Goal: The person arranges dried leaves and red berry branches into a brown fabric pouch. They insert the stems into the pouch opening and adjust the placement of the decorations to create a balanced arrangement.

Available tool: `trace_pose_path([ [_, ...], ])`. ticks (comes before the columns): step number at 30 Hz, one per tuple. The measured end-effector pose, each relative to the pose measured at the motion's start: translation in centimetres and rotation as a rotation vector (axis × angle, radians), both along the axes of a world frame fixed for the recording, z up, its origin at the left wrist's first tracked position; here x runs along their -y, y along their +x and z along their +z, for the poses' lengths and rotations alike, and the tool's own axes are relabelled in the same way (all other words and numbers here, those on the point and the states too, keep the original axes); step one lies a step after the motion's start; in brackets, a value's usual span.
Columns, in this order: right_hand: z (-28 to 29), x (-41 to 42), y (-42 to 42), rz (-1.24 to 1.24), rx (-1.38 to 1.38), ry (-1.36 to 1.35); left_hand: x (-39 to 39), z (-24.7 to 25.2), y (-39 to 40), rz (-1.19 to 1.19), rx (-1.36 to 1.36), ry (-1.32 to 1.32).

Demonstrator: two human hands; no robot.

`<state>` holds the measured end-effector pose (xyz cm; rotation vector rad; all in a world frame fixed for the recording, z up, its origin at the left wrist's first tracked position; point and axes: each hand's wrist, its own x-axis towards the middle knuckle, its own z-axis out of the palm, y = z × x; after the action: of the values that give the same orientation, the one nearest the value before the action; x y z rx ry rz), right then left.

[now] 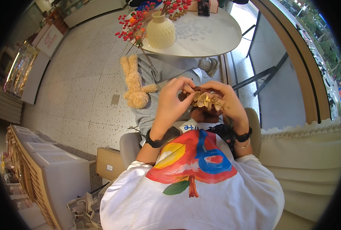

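Observation:
My left hand [170, 102] and my right hand [231, 99] meet above my lap. Between them is a dark brown piece [205, 114], perhaps ribbon or fabric, with a sprig of gold-coloured artificial leaves [206, 100] across its front. The left thumb and fingertips pinch the brown piece at its left side. Right fingers curl round its other side, and the hand partly hides it. A light-brown plush toy [134, 82] lies on the grey trousers [164, 67], left of my left hand.
Ahead stands a white oval table [216, 40] with a cream vase [160, 30] of red berry branches and a phone [203, 8]. A glass panel [282, 86] is at right. Behind my left elbow are a cardboard box [108, 164] and a white cabinet [64, 169].

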<state>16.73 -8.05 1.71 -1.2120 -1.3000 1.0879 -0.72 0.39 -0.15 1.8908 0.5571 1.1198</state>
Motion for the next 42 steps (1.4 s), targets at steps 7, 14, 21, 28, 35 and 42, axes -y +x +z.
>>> trace_pose_path([
  [7,-0.8,-0.2,0.7,0.021,-0.024,0.038,0.6,0.8,-0.3,-0.038,-0.047,-0.080],
  [14,-0.8,-0.1,0.9,-0.042,-0.126,0.179,1.8,1.5,0.1,-0.038,-0.051,0.017],
  [21,-1.1,-0.6,0.3,-0.002,-0.277,0.019,1.0,0.3,0.3,0.010,-0.019,0.040],
  [28,-1.2,-0.9,-0.2,-0.022,-0.233,0.051,1.5,0.6,0.6,0.028,-0.061,0.158],
  [35,-0.7,-0.2,-0.7,-0.103,-0.044,0.179,1.7,0.5,0.9,0.037,-0.076,0.189],
  [42,-1.0,-0.1,-0.6,-0.191,0.221,0.183,1.6,0.3,1.0,0.058,-0.119,0.159],
])
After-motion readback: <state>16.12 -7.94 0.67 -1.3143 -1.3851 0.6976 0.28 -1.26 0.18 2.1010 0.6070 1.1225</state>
